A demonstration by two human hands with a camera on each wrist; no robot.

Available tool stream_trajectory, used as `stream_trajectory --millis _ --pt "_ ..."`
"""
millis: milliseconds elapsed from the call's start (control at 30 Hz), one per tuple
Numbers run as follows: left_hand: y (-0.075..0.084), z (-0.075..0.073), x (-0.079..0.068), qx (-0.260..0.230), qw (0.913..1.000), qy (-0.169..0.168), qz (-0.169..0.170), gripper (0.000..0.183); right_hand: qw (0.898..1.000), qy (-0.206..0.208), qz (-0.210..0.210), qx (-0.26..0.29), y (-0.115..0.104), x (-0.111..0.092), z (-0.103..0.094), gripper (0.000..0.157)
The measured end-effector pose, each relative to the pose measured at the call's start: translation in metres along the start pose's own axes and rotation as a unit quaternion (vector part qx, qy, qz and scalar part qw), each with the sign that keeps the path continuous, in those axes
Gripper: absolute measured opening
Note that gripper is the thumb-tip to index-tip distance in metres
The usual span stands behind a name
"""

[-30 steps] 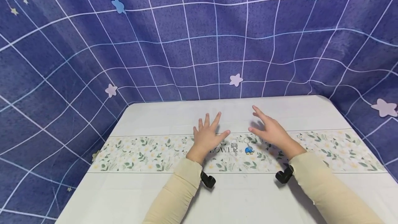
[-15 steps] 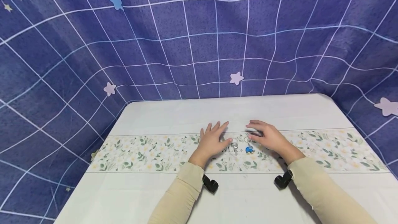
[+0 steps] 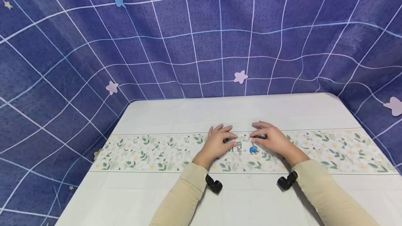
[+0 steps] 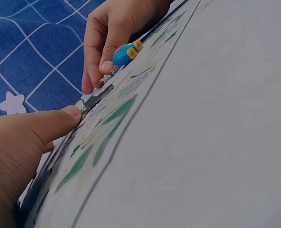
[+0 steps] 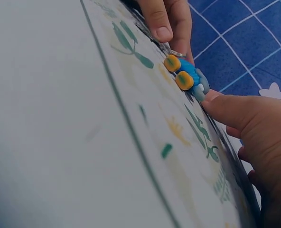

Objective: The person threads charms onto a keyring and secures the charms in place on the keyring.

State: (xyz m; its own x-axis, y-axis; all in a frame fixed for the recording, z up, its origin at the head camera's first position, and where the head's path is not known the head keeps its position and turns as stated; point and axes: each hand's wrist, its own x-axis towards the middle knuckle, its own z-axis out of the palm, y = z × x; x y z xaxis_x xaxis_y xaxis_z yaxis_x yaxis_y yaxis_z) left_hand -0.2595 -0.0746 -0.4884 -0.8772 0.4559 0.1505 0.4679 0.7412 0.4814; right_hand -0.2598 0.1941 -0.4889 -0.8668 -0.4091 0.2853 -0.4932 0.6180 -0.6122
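Left hand [image 3: 216, 144]: fingers bent, thumb tip touching the ring of a silver metal key [image 3: 239, 148]; the forefinger tip is near the same ring, but whether the two pinch it cannot be determined. Right hand [image 3: 272, 140]: fingers curved, thumb and forefinger at the metal ring and chain of a blue elephant-shaped charm [image 3: 253, 150] with yellow feet; a closed pinch cannot be confirmed. Key and charm are located between the hands, near each other and apart, on a white band printed with flowers and green leaves [image 3: 135, 153]. Each wrist carries a black camera mount [image 3: 214, 185] beside a beige fabric sleeve [image 3: 334, 194]. Beneath is a white tablecloth [image 3: 248, 201]; behind hangs a purple-blue curtain [image 3: 172, 50] with pale grid lines and stars.
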Motion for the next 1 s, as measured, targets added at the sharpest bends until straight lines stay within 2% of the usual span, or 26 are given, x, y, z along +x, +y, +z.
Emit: stream_trajectory --millis 133,333,533,600,700,800,1000 --pt "0.001 0.002 0.002 -0.01 0.9996 0.024 0.009 0.018 0.999 0.031 -0.009 0.0 0.001 0.002 0.002 0.009" --pt "0.007 0.007 0.006 -0.022 0.9985 0.048 0.016 0.008 0.998 0.053 -0.024 0.0 0.001 0.006 0.009 0.011" --pt "0.01 0.009 0.005 -0.061 0.9958 0.067 0.008 0.011 0.997 0.068 0.01 0.034 -0.001 0.005 0.014 0.011" --pt "0.01 0.009 0.006 -0.087 0.9931 0.077 0.011 0.011 0.994 0.075 0.031 0.069 -0.004 0.005 0.013 0.01" --pt "0.01 0.01 0.007 -0.138 0.9867 0.084 0.011 0.01 0.987 0.078 0.052 0.134 -0.008 0.005 0.012 0.008" --pt "0.01 0.011 0.006 -0.196 0.9767 0.088 -0.006 0.008 0.975 0.08 0.061 0.199 -0.01 0.004 0.011 0.011" --pt "0.011 0.008 0.005 -0.294 0.9505 0.097 -0.029 0.007 0.959 0.084 0.059 0.264 -0.014 0.004 0.009 0.017"
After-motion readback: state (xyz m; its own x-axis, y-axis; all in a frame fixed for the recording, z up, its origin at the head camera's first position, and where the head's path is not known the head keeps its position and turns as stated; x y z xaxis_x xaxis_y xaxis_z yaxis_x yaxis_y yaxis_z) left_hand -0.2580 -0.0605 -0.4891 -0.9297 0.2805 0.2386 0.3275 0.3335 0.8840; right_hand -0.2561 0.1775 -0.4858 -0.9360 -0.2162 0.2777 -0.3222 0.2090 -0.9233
